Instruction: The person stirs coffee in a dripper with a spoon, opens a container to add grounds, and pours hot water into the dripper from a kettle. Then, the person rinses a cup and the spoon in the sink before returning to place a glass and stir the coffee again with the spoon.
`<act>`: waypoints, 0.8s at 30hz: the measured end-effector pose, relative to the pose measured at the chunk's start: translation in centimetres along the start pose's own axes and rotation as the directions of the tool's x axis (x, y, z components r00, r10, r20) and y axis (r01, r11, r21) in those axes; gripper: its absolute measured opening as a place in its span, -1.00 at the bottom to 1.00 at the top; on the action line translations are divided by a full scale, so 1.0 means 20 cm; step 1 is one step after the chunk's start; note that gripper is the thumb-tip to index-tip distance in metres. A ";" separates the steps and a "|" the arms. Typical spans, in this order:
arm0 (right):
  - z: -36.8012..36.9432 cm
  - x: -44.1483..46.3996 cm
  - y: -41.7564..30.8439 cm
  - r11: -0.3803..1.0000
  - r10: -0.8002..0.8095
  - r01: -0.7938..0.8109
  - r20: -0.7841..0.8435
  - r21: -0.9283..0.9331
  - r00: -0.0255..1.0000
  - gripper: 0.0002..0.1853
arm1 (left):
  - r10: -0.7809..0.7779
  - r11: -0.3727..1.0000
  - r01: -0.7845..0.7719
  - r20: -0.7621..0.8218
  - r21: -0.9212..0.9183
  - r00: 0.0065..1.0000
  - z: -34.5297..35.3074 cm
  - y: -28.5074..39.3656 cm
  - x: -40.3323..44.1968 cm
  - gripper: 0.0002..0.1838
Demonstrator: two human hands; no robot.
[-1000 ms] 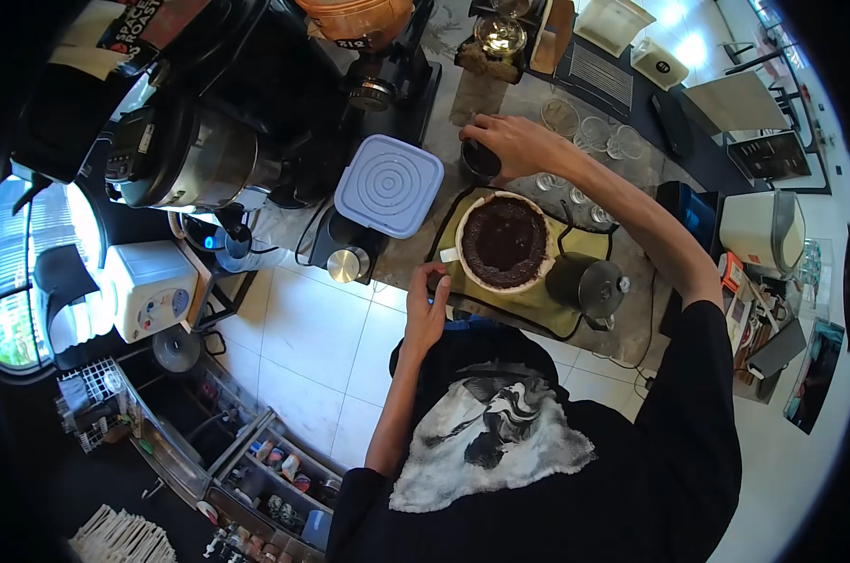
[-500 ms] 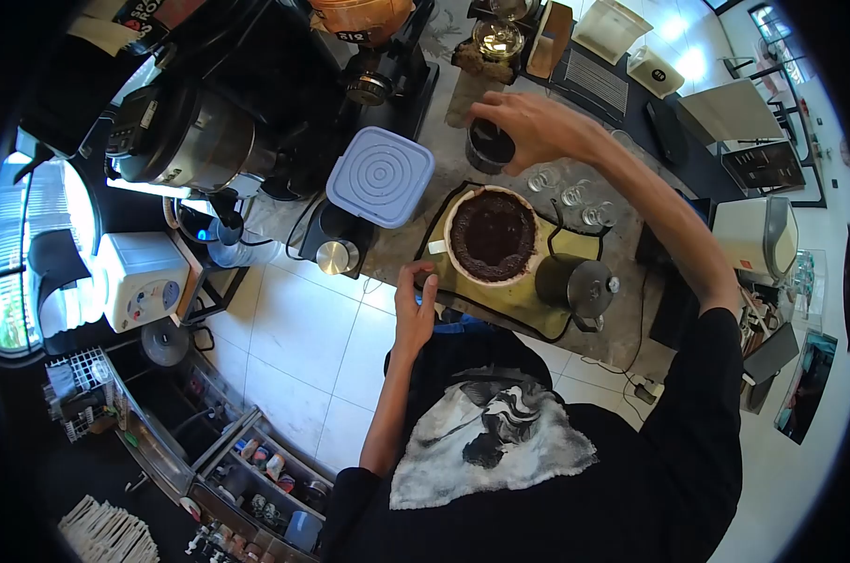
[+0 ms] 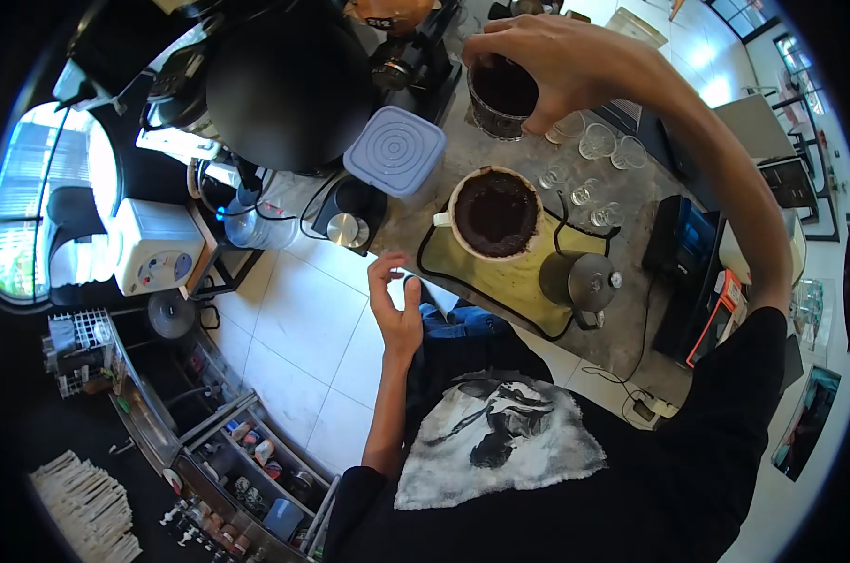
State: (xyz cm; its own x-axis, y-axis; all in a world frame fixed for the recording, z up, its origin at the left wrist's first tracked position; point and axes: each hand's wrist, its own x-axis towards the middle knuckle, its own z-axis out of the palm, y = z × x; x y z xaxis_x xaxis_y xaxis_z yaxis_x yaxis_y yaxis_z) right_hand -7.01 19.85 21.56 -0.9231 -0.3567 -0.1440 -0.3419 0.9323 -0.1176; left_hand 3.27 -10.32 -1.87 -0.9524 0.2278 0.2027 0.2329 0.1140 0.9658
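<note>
My right hand is raised over the far side of the counter, its fingers and thumb gripping the rim of a glass cup with dark contents. Below it stands a white cup-shaped coffee dripper, its inside filled with dark wet coffee grounds. Anything under the dripper is hidden. A dark grey gooseneck kettle sits to its right on a yellow-green mat. My left hand hovers off the counter's near edge, fingers loosely bent and apart, holding nothing.
Several small clear glasses stand right of the raised glass cup. A lilac square lid lies left of the dripper, near a coffee grinder. A large dark round shape fills the upper left. A cable hangs at right.
My right hand has lifted the glass cup up, closer to the camera. My left hand has drawn back from the mat's edge, its fingers bending. The view has shifted slightly.
</note>
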 end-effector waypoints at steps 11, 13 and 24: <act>-0.15 0.18 -0.69 0.955 -0.272 0.282 0.112 -0.086 0.956 -0.14 | 0.244 0.970 -0.242 -0.058 0.030 0.968 -0.25 0.30 0.26 -0.20; -0.12 0.21 -0.79 0.951 -0.277 0.297 0.194 -0.081 0.941 -0.14 | 0.228 0.973 -0.227 -0.063 0.031 0.972 -0.27 0.32 0.22 -0.17; 0.01 0.34 -1.17 0.563 -0.809 0.825 0.177 -0.042 0.561 -0.16 | 0.164 0.964 -0.092 -0.287 0.250 0.944 -0.50 0.30 -0.20 -0.06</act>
State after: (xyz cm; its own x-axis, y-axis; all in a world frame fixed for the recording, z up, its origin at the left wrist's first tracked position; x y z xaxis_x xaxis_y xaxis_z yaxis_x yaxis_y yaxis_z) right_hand -5.36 -4.36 23.21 -0.2103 -0.9645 -0.1597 -0.9617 0.2335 -0.1437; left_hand 6.42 -20.18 4.65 -0.9172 -0.0436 0.3961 0.3609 0.3307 0.8720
